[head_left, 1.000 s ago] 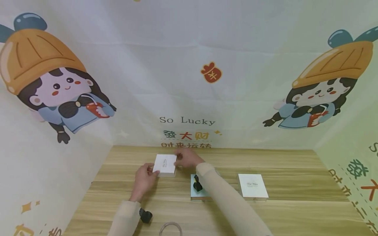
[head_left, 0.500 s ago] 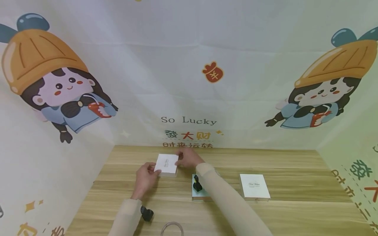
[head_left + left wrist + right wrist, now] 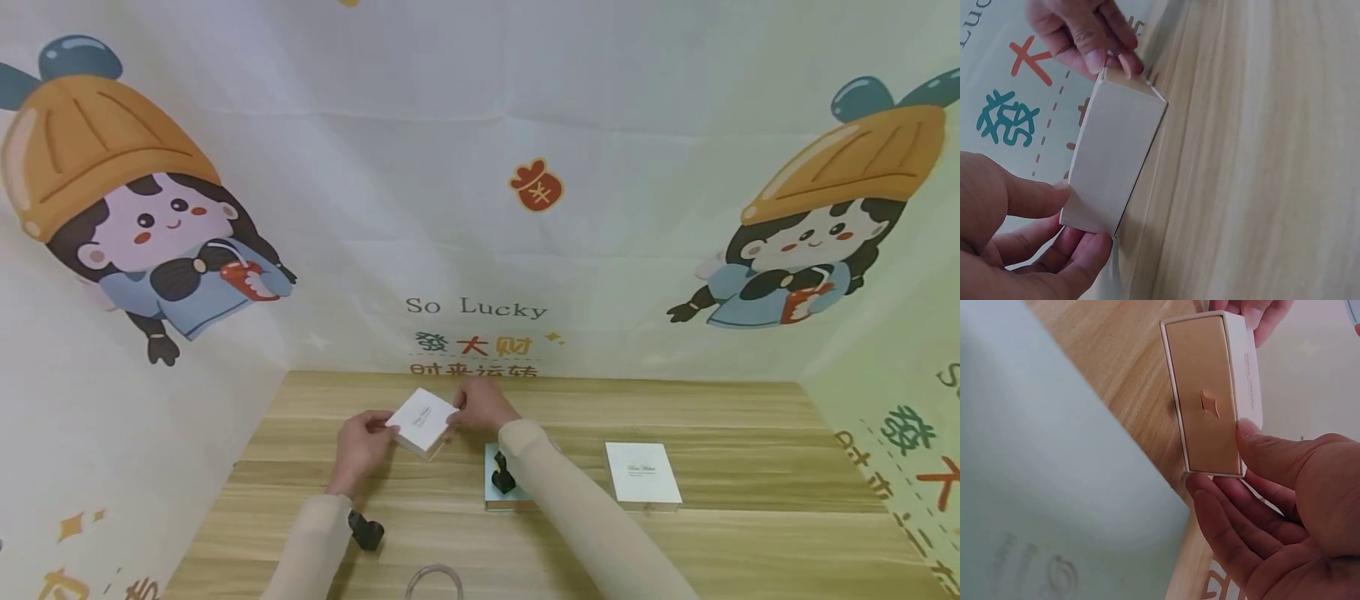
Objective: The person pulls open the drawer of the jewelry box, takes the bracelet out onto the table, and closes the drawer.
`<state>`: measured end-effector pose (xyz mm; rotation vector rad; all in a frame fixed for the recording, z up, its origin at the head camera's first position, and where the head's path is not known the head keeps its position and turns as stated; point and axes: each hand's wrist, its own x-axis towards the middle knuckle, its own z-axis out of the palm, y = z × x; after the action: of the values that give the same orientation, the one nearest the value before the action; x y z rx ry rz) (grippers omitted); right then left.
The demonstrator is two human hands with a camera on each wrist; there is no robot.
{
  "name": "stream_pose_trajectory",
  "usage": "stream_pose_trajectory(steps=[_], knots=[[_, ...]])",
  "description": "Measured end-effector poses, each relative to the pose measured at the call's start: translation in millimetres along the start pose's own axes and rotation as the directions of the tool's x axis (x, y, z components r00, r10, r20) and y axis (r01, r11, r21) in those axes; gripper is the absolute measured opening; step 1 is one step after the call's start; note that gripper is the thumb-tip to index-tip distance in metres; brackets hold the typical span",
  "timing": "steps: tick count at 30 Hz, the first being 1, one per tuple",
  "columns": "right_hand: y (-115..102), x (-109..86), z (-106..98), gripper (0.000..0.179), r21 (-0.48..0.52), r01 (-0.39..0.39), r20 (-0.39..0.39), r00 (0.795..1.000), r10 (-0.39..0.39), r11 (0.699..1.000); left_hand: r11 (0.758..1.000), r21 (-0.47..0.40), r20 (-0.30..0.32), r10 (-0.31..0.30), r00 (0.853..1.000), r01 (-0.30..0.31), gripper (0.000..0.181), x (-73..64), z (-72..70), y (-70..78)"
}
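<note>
The small white box (image 3: 422, 419) is at the back left of the wooden table (image 3: 757, 450), where I see the left hand (image 3: 365, 446) and right hand (image 3: 483, 404) pinching opposite corners. A tan inner panel (image 3: 1199, 369) with a small tab (image 3: 1210, 405) fills its end; I can't see inside. A pale blue box (image 3: 516, 495) and another white box (image 3: 642, 473) lie to the right. Behind hangs a printed cloth (image 3: 600, 242).

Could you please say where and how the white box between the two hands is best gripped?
I'd probably take the white box by its left and right corners, from both sides, fingers beneath and thumbs on its flat top: its corner-forward pose puts these outermost and leaves the tabbed tan panel uncovered.
</note>
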<state>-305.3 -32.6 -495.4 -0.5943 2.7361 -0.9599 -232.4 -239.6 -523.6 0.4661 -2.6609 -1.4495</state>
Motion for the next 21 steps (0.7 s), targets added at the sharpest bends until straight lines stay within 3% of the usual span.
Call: stream_pose_trajectory(steps=[5,10,14,21], knots=[[-1.2,-6.6,-0.3,0.021,0.033,-0.017,0.006,1.000,0.017,0.999,0.999,-0.036,0.027,-0.034,0.999,0.035,0.033,6.3,-1.9,0.2],[-2.8,-13.9,1.4,0.023,0.029,-0.015,0.024,1.000,0.014,0.999,0.998,-0.052,0.041,-0.022,0.999,0.024,0.033,12.2,-2.2,-2.4],[-5.6,-18.0,4.8,0.023,-0.014,0.030,0.031,0.999,-0.030,0.999,0.998,-0.069,0.048,-0.001,0.999,0.005,0.034,17.2,-3.5,-5.5],[-17.6,-29.4,12.9,0.025,-0.006,0.017,0.088,0.996,-0.016,1.000,0.997,-0.069,0.084,-0.033,0.996,0.039,0.037,24.6,-5.0,-2.4]])
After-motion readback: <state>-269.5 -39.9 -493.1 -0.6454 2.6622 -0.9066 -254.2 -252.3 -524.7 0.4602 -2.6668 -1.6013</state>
